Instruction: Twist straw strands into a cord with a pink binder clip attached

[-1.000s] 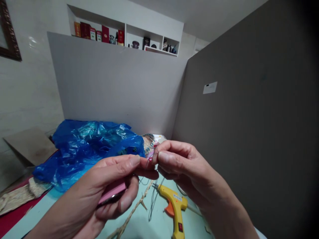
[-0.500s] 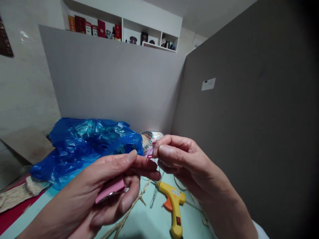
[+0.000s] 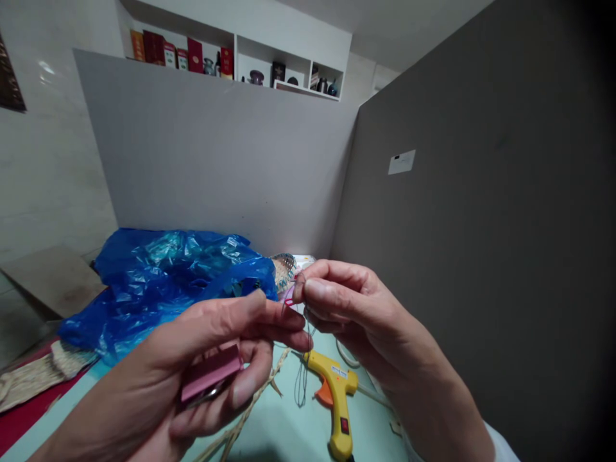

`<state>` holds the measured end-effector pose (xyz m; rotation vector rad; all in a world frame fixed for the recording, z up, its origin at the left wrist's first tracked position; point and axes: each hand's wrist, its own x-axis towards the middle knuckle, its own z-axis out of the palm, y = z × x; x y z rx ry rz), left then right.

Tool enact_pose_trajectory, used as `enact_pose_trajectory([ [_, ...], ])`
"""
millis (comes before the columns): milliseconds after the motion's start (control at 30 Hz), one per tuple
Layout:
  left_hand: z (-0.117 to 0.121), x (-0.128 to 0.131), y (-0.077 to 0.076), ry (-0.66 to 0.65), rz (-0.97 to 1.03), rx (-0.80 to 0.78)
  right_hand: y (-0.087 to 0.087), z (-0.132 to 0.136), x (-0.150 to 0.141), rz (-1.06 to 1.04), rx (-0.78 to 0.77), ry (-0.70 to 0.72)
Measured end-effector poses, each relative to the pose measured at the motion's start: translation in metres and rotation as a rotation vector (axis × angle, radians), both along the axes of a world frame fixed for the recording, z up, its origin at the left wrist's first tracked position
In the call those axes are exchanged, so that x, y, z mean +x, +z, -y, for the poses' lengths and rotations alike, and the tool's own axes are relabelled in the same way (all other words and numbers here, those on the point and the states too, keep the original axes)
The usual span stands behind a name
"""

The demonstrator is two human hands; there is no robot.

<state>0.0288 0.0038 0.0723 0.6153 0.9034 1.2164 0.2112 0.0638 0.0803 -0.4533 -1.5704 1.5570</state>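
Observation:
A small pink piece with a shiny metal part (image 3: 212,374) lies in the curled lower fingers of my left hand (image 3: 216,353); its exact kind does not show. The thumb and forefinger of that hand point toward my right hand (image 3: 351,298). Pinched between my right thumb and forefinger is a thin dark thread. Loops of this thread (image 3: 301,388) hang past my left fingertips, over the pale green tabletop (image 3: 283,436). Behind and below the hands, a yellow glue gun (image 3: 341,401) with an orange trigger rests on the table.
A crumpled blue plastic bag (image 3: 183,276) covers the back left, beside a woven straw piece with teal stitching (image 3: 285,269). Braided straw strands (image 3: 240,420) lie in front. Grey panels (image 3: 216,154) stand behind and to the right.
The thread loops hang slightly farther right and look more spread. The pink piece has turned a little in my left hand. My right hand keeps its pinch.

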Motion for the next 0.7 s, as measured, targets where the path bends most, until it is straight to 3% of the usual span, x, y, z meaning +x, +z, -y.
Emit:
enact_pose_trajectory([
  [100, 0.001, 0.001, 0.002, -0.018, -0.013, -0.050, 0.000, 0.001, 0.000, 0.013, -0.005, 0.000],
  [333, -0.008, -0.001, -0.002, -0.159, -0.036, 0.071, -0.002, -0.001, -0.001, 0.014, 0.007, -0.012],
  [567, -0.003, -0.005, 0.002, -0.063, -0.006, 0.081, 0.001, -0.004, 0.004, 0.045, 0.093, -0.047],
  [700, 0.001, -0.010, 0.008, 0.040, -0.008, 0.168, 0.003, -0.006, 0.007, 0.078, 0.132, -0.013],
])
